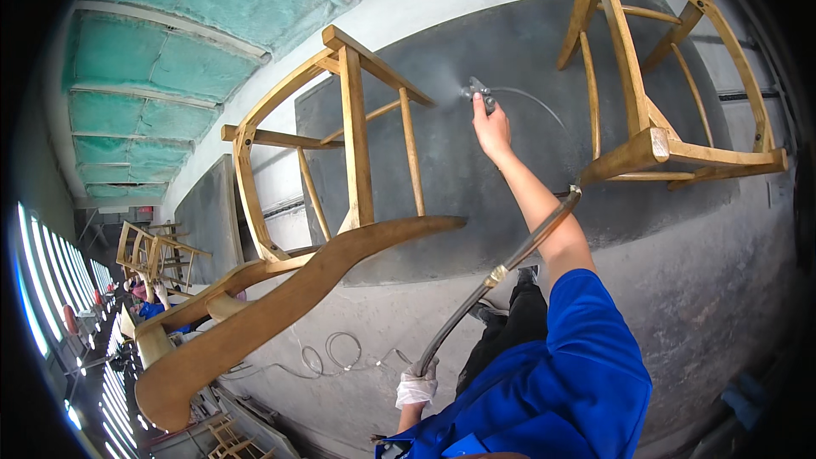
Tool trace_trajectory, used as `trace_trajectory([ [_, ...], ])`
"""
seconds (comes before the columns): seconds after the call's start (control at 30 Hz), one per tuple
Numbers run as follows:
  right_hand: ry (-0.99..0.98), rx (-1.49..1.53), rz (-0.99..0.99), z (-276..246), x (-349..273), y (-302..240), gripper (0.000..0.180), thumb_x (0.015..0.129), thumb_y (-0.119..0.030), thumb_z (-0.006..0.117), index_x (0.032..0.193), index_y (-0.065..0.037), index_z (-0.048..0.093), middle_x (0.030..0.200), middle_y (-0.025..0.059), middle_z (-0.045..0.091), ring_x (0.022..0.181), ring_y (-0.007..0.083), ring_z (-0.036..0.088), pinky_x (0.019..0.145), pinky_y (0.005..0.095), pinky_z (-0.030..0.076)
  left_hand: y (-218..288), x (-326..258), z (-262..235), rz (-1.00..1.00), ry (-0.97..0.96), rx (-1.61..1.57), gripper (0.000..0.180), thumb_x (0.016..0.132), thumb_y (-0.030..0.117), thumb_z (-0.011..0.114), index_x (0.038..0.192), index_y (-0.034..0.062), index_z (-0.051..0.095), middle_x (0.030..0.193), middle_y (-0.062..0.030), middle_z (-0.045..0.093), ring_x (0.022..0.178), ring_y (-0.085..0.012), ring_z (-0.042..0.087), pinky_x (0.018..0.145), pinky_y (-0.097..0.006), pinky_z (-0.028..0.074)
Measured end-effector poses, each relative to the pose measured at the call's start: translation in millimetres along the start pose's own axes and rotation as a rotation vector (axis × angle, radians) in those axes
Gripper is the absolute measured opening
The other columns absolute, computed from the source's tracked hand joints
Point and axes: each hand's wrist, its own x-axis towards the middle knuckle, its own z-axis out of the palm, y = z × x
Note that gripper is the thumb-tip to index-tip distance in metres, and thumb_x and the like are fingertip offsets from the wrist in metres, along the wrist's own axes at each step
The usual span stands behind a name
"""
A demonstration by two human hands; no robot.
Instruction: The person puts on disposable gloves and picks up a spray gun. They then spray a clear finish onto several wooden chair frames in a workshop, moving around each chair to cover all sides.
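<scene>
Far left: a second person in blue (153, 310) stands among more pale wooden chair frames (153, 251), well apart from the work here.
Near chair: a light-brown wooden chair frame (340, 195) fills the left and middle of the view, tipped so that its curved arm rail sweeps toward the lower left; its legs and rungs point at the grey wall panel (510, 59).
Left hand: the left hand (416, 387), in a white glove, is closed round the dark hose (501, 272) low in the view, holding its slack off the body.
Hose: it runs up from that glove, past a brass fitting, and behind the right forearm.
Right hand: the bare right hand (491, 129) is clenched on the small metal spray gun (478, 93), arm stretched out, nozzle aimed left at the near chair's upper rungs; a faint mist shows at the tip.
Step in hand: spraying finish on the near frame, by my judgement.
Next move: likely calls for an even sweep along the rungs, the left hand feeding hose.
Right: another light wooden chair frame (663, 68) sits beside the panel, untouched.
</scene>
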Motion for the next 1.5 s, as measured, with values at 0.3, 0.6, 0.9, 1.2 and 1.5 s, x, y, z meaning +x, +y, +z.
trace_trajectory([
  [0.3,-0.199,-0.133,-0.246,-68.2,-151.9,-41.4,0.051,0.097,-0.056,0.057,0.102,-0.006,0.067,0.068,0.0156,0.065,0.072,0.0366,0.068,0.066,0.0469,0.050,-35.1,-11.1,-8.3,0.142,0.026,0.042,0.019,0.094,0.023,0.069,0.088,0.0052,0.073,0.068,-0.0109,0.067,0.062,-0.0172,0.060,0.060,-0.034,0.048],
  [0.6,-0.215,-0.174,-0.253,-163.8,-288.6,-6.4,0.052,0.097,-0.056,0.057,0.091,-0.005,0.064,0.063,0.0099,0.061,0.066,0.0248,0.064,0.064,0.0404,0.048,-106.2,-41.1,2.1,0.249,-0.138,0.127,0.031,0.093,0.036,0.069,0.092,0.0060,0.074,0.066,-0.0161,0.064,0.057,-0.0260,0.061,0.057,-0.039,0.049],
  [0.9,-0.193,0.176,0.246,-177.7,-260.4,92.3,0.060,0.098,-0.063,0.051,0.079,-0.007,0.060,0.062,0.0013,0.058,0.039,0.0085,0.043,0.036,0.0266,0.029,-61.4,-63.1,7.6,0.316,-0.113,0.129,0.027,0.092,0.032,0.070,0.094,0.0050,0.074,0.063,-0.0134,0.062,0.056,-0.0187,0.057,0.057,-0.035,0.047],
  [1.2,-0.303,0.256,0.458,-192.7,-237.9,98.7,0.061,0.100,-0.065,0.046,0.095,-0.006,0.059,0.067,0.0017,0.057,0.043,0.0080,0.040,0.039,0.0262,0.032,-22.2,-85.0,17.2,0.171,-0.124,0.169,0.025,0.092,0.029,0.069,0.094,0.0039,0.073,0.068,-0.0121,0.064,0.060,-0.0175,0.056,0.060,-0.035,0.047],
  [1.5,-0.524,0.532,0.429,-275.3,-310.0,-28.1,0.061,0.102,-0.066,0.037,0.105,-0.008,0.055,0.073,0.0016,0.059,0.042,0.0039,0.037,0.039,0.0213,0.031,22.1,-80.3,35.3,0.336,-0.157,0.162,0.024,0.092,0.029,0.068,0.096,0.0061,0.072,0.068,-0.0112,0.061,0.060,-0.0221,0.054,0.059,-0.036,0.045],
])
